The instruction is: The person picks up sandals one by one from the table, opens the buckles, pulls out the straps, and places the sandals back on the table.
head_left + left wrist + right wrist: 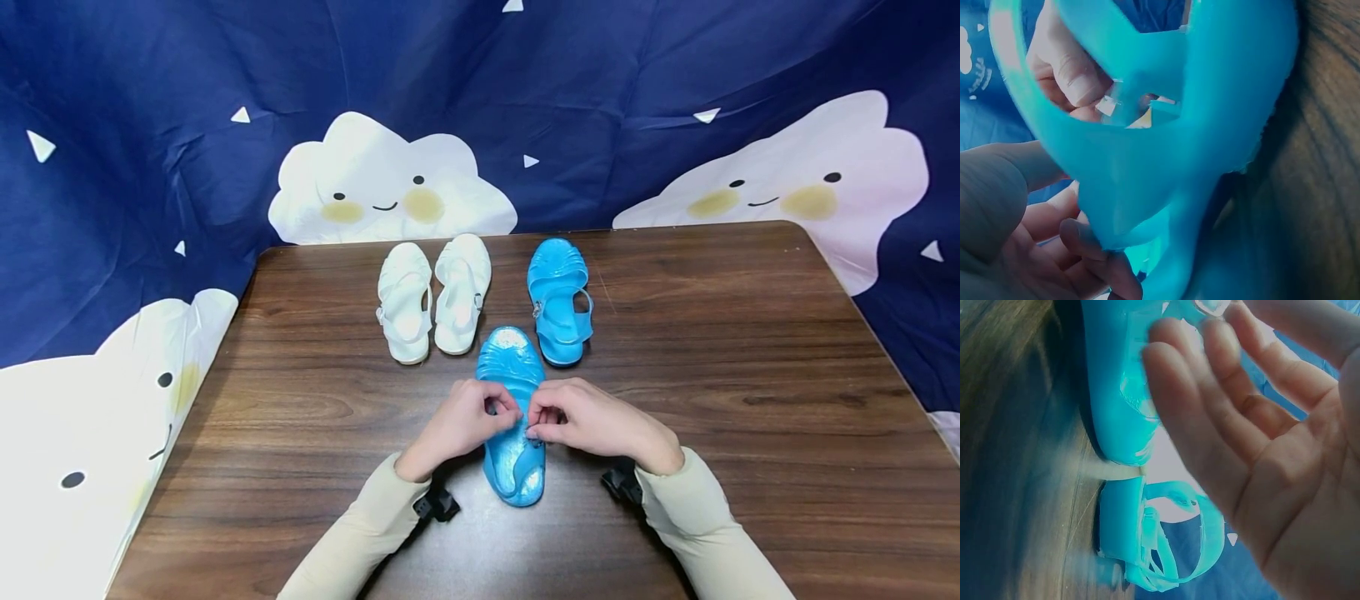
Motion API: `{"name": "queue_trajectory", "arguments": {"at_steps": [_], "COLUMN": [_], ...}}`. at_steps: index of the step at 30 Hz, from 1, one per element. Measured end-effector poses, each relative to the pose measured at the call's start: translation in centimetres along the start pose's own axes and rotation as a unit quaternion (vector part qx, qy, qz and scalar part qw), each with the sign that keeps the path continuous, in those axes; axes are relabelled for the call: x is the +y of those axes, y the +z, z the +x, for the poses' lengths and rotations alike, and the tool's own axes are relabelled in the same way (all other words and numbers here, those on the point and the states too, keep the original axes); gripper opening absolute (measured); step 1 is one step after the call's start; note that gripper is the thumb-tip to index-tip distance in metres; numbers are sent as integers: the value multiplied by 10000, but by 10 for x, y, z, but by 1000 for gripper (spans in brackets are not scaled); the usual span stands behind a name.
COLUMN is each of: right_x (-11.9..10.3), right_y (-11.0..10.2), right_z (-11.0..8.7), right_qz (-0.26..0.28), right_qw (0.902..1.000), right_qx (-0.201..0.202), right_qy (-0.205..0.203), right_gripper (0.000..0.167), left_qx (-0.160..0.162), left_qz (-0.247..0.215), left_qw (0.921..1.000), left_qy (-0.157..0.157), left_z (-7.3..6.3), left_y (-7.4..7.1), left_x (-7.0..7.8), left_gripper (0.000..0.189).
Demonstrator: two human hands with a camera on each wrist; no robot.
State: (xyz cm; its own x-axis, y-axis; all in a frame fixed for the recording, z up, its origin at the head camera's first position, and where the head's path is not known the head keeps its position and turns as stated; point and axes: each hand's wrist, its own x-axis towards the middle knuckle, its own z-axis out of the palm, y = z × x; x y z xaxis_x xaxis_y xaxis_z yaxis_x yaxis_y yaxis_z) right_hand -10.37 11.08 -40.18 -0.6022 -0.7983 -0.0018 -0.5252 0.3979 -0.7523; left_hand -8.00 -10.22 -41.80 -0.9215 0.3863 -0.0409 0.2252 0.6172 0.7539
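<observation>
Blue jelly sandal [508, 462], toe pointing away: left hand [463, 418], thumb near forefinger, pinches the ankle strap [1122, 150]; right hand [592, 419], similarly narrowed, pinches the buckle [1212, 305]

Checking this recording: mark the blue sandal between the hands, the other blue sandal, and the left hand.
Blue sandal between the hands [510, 450]: head view, on the insole.
Other blue sandal [558, 313]: head view, on the insole.
Left hand [459, 421]: head view, on the back of the hand.

the left wrist view crops the near blue sandal [1235, 81], while right fingers [546, 432] partly hide its buckle [536, 442]
</observation>
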Motion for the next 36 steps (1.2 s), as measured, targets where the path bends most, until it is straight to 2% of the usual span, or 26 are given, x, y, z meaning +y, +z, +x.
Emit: {"name": "queue_trajectory", "arguments": {"at_steps": [4,9,12,17,20,27,32,36], "right_x": [0,1,0,-1,-1,5,7,9], "right_y": [-2,-3,-4,-5,-6,-4,-1,1], "right_z": [0,0,0,-1,-1,-2,-2,-1], "right_qz": [-136,-366,-358,-217,-113,29,152,356], "right_qw": [9988,9922,9873,9791,9769,9752,9729,9725], "right_qx": [462,1145,1455,1817,1745,1164,852,671], "right_qy": [-19,330,524,890,1228,1881,2146,2202], "right_gripper": [6,6,6,10,13,34,49,60], "left_qx": [246,480,407,62,-105,-365,-274,-250], "left_qz": [-142,-117,33,314,410,565,471,247], "left_qw": [9996,9987,9987,9977,9963,9906,9898,9899], "left_qy": [1,-143,-313,-590,-749,-1189,-1319,-1372], "left_z": [0,-1,-1,-2,-3,-5,-3,0], "left_y": [-5,-16,-21,-27,-28,-28,-26,-23], "left_x": [0,-2,-6,-12,-14,-13,-17,-21], "left_gripper": [9,14,18,31,39,56,55,50]}}
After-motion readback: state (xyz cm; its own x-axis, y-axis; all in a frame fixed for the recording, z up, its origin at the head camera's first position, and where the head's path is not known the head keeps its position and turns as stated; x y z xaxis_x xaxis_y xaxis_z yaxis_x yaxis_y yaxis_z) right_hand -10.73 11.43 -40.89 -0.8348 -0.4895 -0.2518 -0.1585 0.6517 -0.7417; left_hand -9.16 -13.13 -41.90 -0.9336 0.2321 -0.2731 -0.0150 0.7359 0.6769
